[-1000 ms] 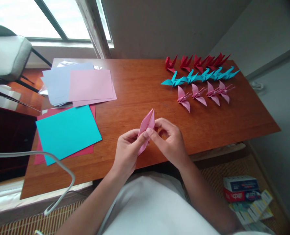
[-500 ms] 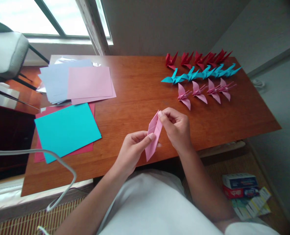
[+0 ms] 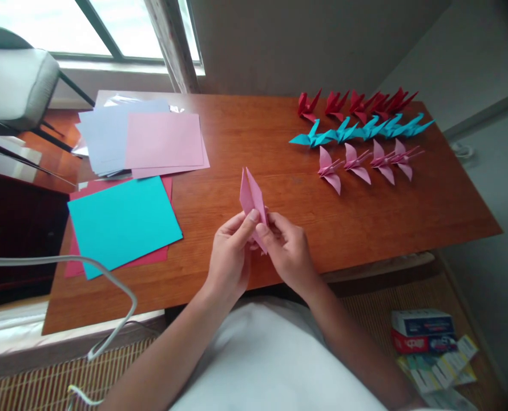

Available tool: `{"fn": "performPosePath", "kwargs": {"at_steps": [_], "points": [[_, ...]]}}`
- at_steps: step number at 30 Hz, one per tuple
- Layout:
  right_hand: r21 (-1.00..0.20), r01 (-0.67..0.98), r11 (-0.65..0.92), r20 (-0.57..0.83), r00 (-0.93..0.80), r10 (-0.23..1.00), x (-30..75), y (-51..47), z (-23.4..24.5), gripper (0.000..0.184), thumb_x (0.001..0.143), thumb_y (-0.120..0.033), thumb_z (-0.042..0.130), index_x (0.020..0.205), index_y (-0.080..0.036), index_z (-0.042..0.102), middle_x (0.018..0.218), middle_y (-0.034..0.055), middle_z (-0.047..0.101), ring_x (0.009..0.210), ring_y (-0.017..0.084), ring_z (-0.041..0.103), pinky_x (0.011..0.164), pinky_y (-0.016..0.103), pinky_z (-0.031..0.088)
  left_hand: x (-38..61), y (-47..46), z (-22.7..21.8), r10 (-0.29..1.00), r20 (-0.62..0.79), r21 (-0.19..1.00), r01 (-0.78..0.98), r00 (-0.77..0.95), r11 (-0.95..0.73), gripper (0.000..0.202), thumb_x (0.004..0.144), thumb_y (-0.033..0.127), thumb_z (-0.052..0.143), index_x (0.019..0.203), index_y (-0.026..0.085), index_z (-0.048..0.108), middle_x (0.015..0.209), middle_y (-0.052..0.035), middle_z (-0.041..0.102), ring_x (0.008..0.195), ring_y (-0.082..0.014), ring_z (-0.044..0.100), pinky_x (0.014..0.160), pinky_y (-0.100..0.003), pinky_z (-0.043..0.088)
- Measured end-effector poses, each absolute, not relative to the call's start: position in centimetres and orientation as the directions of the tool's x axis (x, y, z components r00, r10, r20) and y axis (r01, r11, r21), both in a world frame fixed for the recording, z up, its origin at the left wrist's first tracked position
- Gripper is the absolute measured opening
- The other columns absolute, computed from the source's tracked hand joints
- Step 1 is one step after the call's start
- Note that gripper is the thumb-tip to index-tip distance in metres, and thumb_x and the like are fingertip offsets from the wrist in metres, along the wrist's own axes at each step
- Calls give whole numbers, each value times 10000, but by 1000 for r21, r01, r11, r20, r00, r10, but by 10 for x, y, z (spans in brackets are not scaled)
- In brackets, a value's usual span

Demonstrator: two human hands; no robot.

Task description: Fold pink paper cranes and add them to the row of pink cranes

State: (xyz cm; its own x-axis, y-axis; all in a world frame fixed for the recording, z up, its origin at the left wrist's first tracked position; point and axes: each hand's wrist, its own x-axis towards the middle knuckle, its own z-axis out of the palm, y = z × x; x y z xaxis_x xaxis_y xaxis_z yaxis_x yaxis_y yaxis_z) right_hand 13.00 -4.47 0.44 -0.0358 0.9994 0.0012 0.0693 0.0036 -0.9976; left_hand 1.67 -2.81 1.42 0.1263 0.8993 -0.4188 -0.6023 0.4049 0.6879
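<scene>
A folded pink origami paper [image 3: 251, 197], long and narrow with two points at its far end, is held up over the near edge of the table. My left hand [image 3: 232, 248] pinches its left side, thumb on top. My right hand [image 3: 289, 248] grips its lower right side, the thumb close to the left thumb. Some fingertips are hidden behind the paper. Beyond my hands to the right stand rows of paper cranes: pink cranes [image 3: 331, 170] nearest, blue cranes [image 3: 314, 136] behind them, and red cranes [image 3: 307, 105] at the back.
On the wooden table [image 3: 232, 137], pink sheets [image 3: 164, 140] and pale bluish sheets [image 3: 108, 137] lie at the back left. A turquoise sheet [image 3: 125, 222] rests over red sheets [image 3: 77, 245]. A white cable [image 3: 117, 282] arches at front left. Boxes [image 3: 423, 331] sit low at the right.
The folded paper has turned, so its points now face away from me, slightly left. My right hand has moved down from its top end to its lower side. The view has shifted slightly.
</scene>
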Motion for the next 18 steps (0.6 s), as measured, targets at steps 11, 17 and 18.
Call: {"fn": "performPosePath", "kwargs": {"at_steps": [11,17,18], "points": [[-987,148,-59,-62,-15,998,139,-46,5,313,1004,-470,559,852,-216,659,564,-46,621,460,96,563,478,215,435,-10,-12,10,969,-231,937,-249,87,245,234,739,366,871,710,156,773,695,-10,718,615,-108,599,608,-216,468],[-975,185,-120,-137,-86,987,144,-49,5,272,928,-439,681,799,-202,657,604,-26,663,519,110,610,518,214,474,-9,-7,6,981,-194,937,-302,-25,178,220,713,344,889,656,169,769,618,11,682,560,-79,555,560,-181,449],[-972,198,-125,-145,-91,985,145,-50,6,278,938,-428,668,778,-201,644,605,-24,661,522,110,609,526,216,476,-9,-7,6,981,-193,936,-306,-31,175,214,713,336,889,651,170,769,615,12,679,559,-76,553,557,-175,447]]}}
